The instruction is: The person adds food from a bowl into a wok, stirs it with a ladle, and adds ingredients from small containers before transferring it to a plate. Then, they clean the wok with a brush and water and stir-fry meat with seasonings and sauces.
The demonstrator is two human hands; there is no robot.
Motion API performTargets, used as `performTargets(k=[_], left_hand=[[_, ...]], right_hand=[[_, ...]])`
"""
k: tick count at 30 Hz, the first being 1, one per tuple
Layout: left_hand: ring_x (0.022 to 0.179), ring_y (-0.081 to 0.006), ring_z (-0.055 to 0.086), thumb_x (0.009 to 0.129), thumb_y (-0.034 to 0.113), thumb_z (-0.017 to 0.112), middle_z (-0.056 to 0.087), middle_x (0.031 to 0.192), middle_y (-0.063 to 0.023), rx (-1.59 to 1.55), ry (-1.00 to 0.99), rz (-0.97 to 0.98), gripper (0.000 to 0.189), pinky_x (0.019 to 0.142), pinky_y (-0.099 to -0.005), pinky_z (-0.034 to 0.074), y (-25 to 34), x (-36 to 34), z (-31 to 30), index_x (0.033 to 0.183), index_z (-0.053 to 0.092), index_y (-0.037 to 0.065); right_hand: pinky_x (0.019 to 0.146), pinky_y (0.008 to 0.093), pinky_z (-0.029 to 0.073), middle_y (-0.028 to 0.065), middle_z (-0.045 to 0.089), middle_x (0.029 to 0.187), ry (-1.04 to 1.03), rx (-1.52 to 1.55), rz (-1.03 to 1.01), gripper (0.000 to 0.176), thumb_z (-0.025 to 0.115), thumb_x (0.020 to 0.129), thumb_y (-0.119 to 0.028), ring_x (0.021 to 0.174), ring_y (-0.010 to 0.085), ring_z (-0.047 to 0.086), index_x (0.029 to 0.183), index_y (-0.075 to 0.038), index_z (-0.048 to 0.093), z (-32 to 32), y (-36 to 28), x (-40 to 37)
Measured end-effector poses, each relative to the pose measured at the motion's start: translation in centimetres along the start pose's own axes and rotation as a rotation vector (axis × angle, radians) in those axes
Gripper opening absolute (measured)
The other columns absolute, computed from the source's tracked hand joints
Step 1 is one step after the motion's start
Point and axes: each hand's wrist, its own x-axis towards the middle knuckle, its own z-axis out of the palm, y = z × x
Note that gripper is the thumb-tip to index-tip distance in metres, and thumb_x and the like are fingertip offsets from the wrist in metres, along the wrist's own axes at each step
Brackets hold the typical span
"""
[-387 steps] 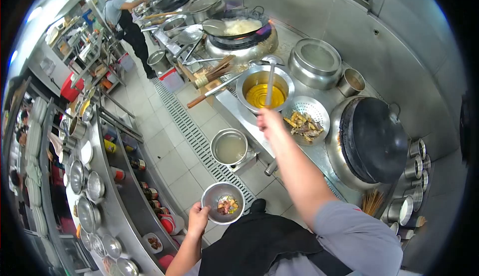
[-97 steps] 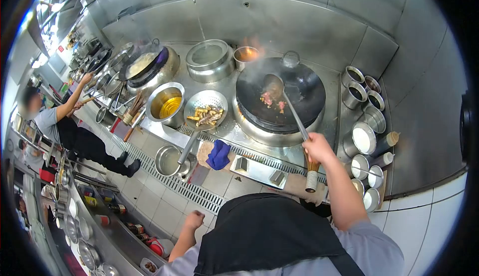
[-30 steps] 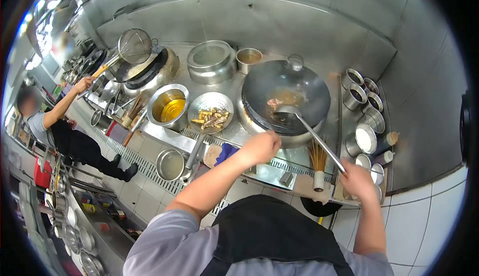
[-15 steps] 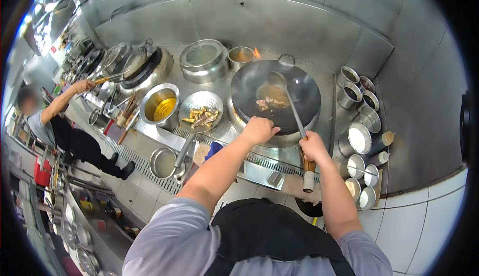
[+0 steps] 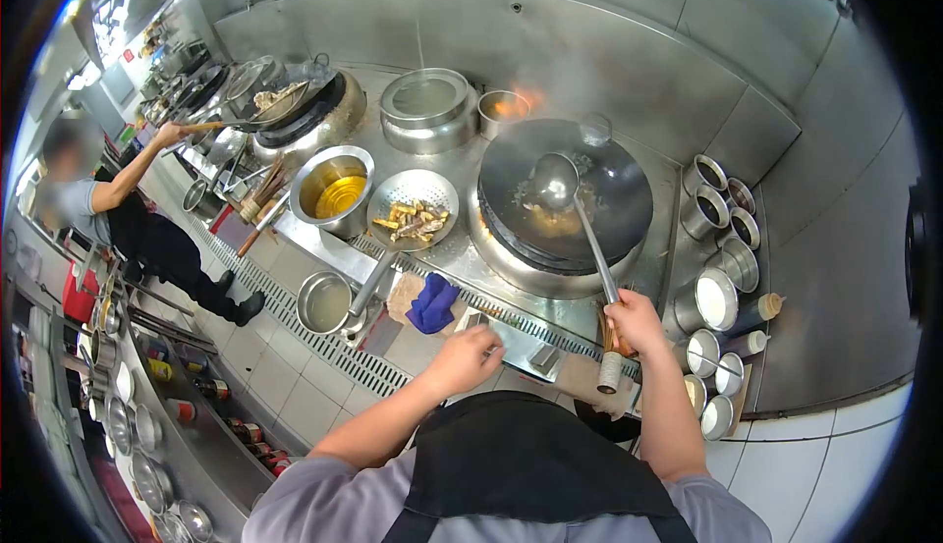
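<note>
My right hand [image 5: 637, 324] is closed around the handle of a long metal ladle [image 5: 594, 239]. The ladle's round bowl rests over the dark wok [image 5: 619, 190], just above a small heap of browned food [image 5: 550, 221]. Faint steam rises there. My left hand [image 5: 470, 356] is drawn back near the front counter edge, its fingers curled with nothing visible in them. Closest to it are a blue cloth [image 5: 432, 302] and the metal counter edge. Beneath my right hand, a bundled brush with a wrapped handle [image 5: 610, 371] lies at the counter edge.
Left of the wok are a perforated strainer [image 5: 383, 204] with fried pieces, a pot of yellow oil [image 5: 363, 165] and a lidded pot [image 5: 422, 135]. Flame [image 5: 521, 103] shows behind the wok. Seasoning containers [image 5: 715, 299] line the right. A co-worker [image 5: 147, 248] stands at another wok.
My left hand has pulled back from the wok's near rim toward my body. The ladle's bowl has turned over the food. The flame has grown, and the view has shifted slightly.
</note>
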Motion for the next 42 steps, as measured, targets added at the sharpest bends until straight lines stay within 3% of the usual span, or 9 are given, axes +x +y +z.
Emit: performTargets(k=[6, 9, 14, 17, 20, 27, 32, 34, 42], left_hand=[[0.081, -0.0316, 0.062, 0.082, 0.016, 0.061, 0.062, 0.085, -0.0140, -0.009, -0.079, -0.277, 0.014, 0.073, -0.0387, 0.049, -1.6, -5.2, -2.1, 0.086, 0.061, 0.002], [0.080, -0.0310, 0.062, 0.083, 0.016, 0.060, 0.062, 0.085, -0.0137, -0.003, -0.075, -0.277, 0.015, 0.073, -0.0385, 0.049, -2.0, -6.5, -2.9, 0.087, 0.061, 0.002], [0.080, -0.0302, 0.062, 0.084, 0.019, 0.058, 0.062, 0.086, -0.0126, 0.059, -0.048, -0.280, 0.016, 0.072, -0.0396, 0.049, -3.7, -8.8, -4.8, 0.087, 0.062, 0.003], [0.080, -0.0307, 0.061, 0.085, 0.021, 0.057, 0.062, 0.084, -0.0124, 0.047, -0.009, -0.362, 0.017, 0.072, -0.0405, 0.049, -4.7, -10.4, -6.0, 0.087, 0.062, 0.004], [0.080, -0.0316, 0.061, 0.085, 0.022, 0.057, 0.061, 0.083, -0.0128, 0.046, -0.017, -0.371, 0.018, 0.071, -0.0410, 0.048, -5.6, -12.0, -6.9, 0.086, 0.062, 0.005], [0.082, -0.0332, 0.060, 0.085, 0.022, 0.057, 0.062, 0.084, -0.0139, 0.039, -0.020, -0.346, 0.018, 0.073, -0.0425, 0.048, -7.2, -13.1, -8.4, 0.085, 0.062, 0.004], [0.085, -0.0338, 0.059, 0.085, 0.022, 0.056, 0.062, 0.086, -0.0142, 0.063, -0.065, -0.326, 0.019, 0.075, -0.0430, 0.048, -8.0, -13.7, -8.7, 0.085, 0.062, 0.004], [0.084, -0.0340, 0.059, 0.086, 0.022, 0.056, 0.062, 0.086, -0.0141, 0.061, -0.044, -0.307, 0.019, 0.074, -0.0431, 0.048, -8.5, -14.1, -8.8, 0.085, 0.062, 0.004], [0.080, -0.0331, 0.061, 0.085, 0.021, 0.058, 0.062, 0.084, -0.0154, 0.066, -0.034, -0.387, 0.020, 0.072, -0.0415, 0.049, -8.9, -14.9, -9.8, 0.086, 0.062, 0.002]], right_hand=[[0.034, 0.0285, 0.036, 0.0037, 0.052, 0.059, 0.203, -0.158, -0.066, 0.007, 0.053, 0.081, -0.007, 0.035, 0.0138, 0.047, 0.084, -0.002, 0.057, -1.0, -0.7, 3.9], [0.066, 0.0434, 0.050, 0.0256, 0.062, 0.079, 0.554, -0.664, -0.225, 0.026, 0.053, 0.077, -0.011, 0.073, 0.0400, 0.063, 0.099, 0.004, 0.058, -0.4, -1.3, 6.0], [0.085, 0.0464, 0.046, 0.0270, 0.062, 0.101, 0.333, -0.773, -0.257, 0.036, 0.052, 0.078, -0.015, 0.099, 0.0426, 0.057, 0.111, -0.001, 0.059, 2.7, -2.2, 2.5], [0.072, 0.0397, 0.049, 0.0212, 0.064, 0.078, 0.266, -0.720, -0.283, 0.032, 0.055, 0.075, -0.012, 0.075, 0.0357, 0.062, 0.103, 0.003, 0.060, 3.9, -2.2, -1.7], [0.031, 0.0281, 0.034, 0.0009, 0.047, 0.056, 0.041, -0.148, 0.003, 0.017, 0.052, 0.080, -0.002, 0.036, 0.0136, 0.044, 0.095, 0.000, 0.059, 2.3, -0.9, -1.8], [0.043, 0.0393, 0.043, 0.0121, 0.053, 0.056, 0.457, -0.464, -0.011, 0.014, 0.049, 0.077, -0.005, 0.044, 0.0234, 0.055, 0.086, 0.003, 0.058, 3.7, -2.9, 0.8], [0.054, 0.0364, 0.045, 0.0144, 0.056, 0.060, 0.344, -0.494, -0.026, 0.013, 0.050, 0.077, -0.005, 0.052, 0.0241, 0.060, 0.085, 0.003, 0.058, 4.3, -0.6, 2.4], [0.049, 0.0343, 0.044, 0.0115, 0.057, 0.062, 0.300, -0.652, -0.310, 0.013, 0.051, 0.078, -0.006, 0.047, 0.0210, 0.056, 0.084, 0.003, 0.058, 4.2, 0.3, 1.1], [0.029, 0.0332, 0.025, -0.0003, 0.038, 0.049, 0.312, -0.214, -0.007, 0.007, 0.047, 0.078, -0.002, 0.033, 0.0130, 0.038, 0.072, -0.006, 0.049, 4.0, -3.7, 0.2]])
